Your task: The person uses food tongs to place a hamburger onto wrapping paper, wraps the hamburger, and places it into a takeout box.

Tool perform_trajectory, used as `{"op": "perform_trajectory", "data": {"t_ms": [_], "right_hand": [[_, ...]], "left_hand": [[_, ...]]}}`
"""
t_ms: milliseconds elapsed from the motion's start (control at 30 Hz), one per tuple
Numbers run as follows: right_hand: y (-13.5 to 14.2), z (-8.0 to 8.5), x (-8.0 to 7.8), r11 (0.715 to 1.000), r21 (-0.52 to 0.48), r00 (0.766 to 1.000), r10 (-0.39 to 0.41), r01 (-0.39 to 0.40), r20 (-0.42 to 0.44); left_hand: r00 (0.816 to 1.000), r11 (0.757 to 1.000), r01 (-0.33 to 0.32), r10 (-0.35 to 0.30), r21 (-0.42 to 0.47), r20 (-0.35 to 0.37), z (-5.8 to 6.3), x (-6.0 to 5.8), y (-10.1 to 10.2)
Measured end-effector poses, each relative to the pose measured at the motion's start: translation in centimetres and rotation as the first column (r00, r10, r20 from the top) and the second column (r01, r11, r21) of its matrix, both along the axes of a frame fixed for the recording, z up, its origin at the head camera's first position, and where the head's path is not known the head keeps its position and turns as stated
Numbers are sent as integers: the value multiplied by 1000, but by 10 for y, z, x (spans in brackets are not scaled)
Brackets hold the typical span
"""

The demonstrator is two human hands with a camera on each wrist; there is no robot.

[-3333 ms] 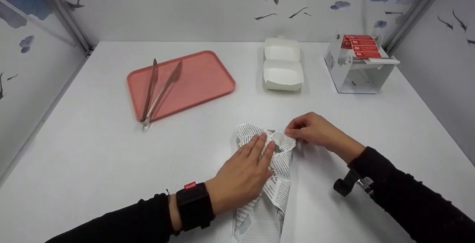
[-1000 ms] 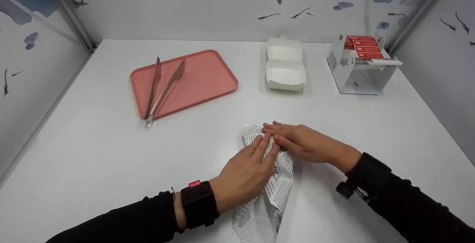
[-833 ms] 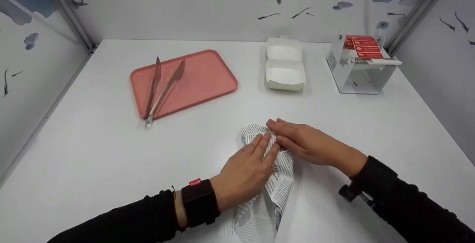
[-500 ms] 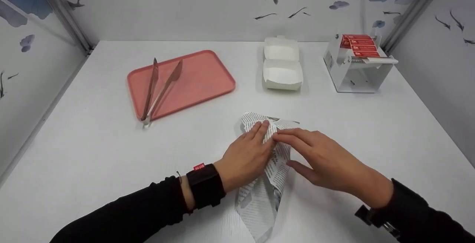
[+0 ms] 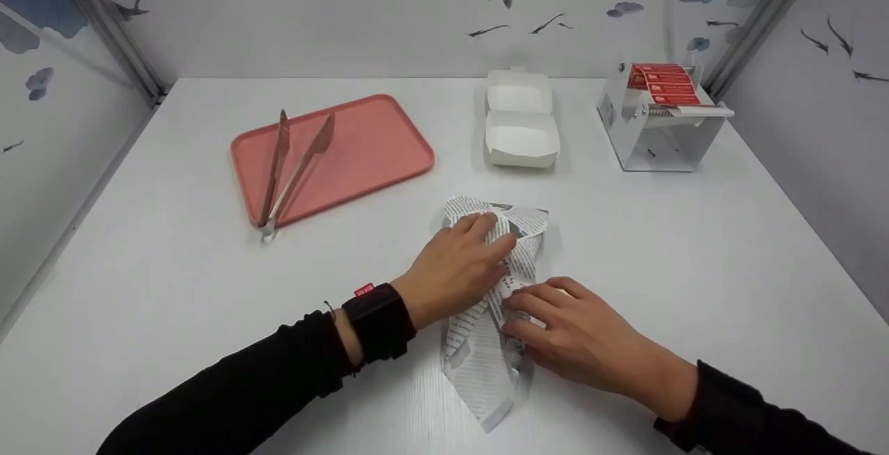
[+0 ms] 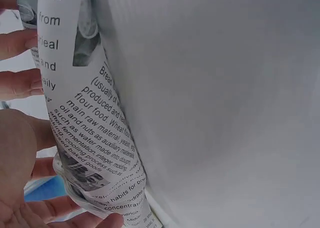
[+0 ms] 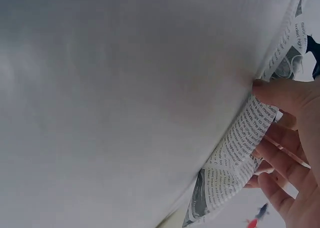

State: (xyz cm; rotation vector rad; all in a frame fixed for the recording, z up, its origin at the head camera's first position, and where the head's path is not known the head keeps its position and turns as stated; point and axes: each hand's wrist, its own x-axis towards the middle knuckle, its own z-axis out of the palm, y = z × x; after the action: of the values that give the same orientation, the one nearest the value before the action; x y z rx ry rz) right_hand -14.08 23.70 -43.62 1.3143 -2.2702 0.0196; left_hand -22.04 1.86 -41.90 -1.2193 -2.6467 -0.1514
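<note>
A folded wrap of newsprint-patterned paper (image 5: 479,371) lies lengthwise on the white table, its far end crumpled and its near end tapering flat. My left hand (image 5: 451,271) grips the upper part, fingers bent over its top. In the left wrist view, fingertips curl onto the side of the printed paper (image 6: 100,112). Lower on the right edge, my right hand (image 5: 583,344) holds the wrap with bent fingers on top. The right wrist view shows my thumb (image 7: 275,90) against the paper's side. Whatever lies inside the wrap is hidden.
A pink tray (image 5: 375,149) at the back left carries metal tongs (image 5: 295,177), their hinge end over its near edge. Behind the wrap stands an open white clamshell box (image 5: 521,137). A label dispenser (image 5: 660,121) with red stickers is at the back right.
My right hand has moved from the wrap's far end down to its right side. My left fingers, flat earlier, are now bent. The wrap has shifted away from me, exposing its near tip.
</note>
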Motion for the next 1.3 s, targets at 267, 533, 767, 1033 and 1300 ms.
{"op": "perform_trajectory", "data": {"t_ms": [267, 533, 767, 1033, 1300], "right_hand": [[-1, 3, -3, 988, -151, 995, 36, -21, 98], [2, 10, -11, 894, -409, 878, 38, 183, 477], [11, 9, -14, 803, -459, 797, -32, 380, 604], [20, 2, -16, 728, -561, 779, 61, 393, 625], [42, 1, -18, 896, -424, 898, 288, -130, 333]], "left_hand": [[997, 997, 64, -66, -44, -31, 4, -4, -6], [985, 978, 171, -171, -116, 7, 12, -15, -15], [975, 968, 218, -210, -125, 68, 16, -20, -22], [964, 961, 251, -236, -118, 123, 17, -31, -28], [952, 951, 272, -244, -145, 183, 21, -38, -32]]}}
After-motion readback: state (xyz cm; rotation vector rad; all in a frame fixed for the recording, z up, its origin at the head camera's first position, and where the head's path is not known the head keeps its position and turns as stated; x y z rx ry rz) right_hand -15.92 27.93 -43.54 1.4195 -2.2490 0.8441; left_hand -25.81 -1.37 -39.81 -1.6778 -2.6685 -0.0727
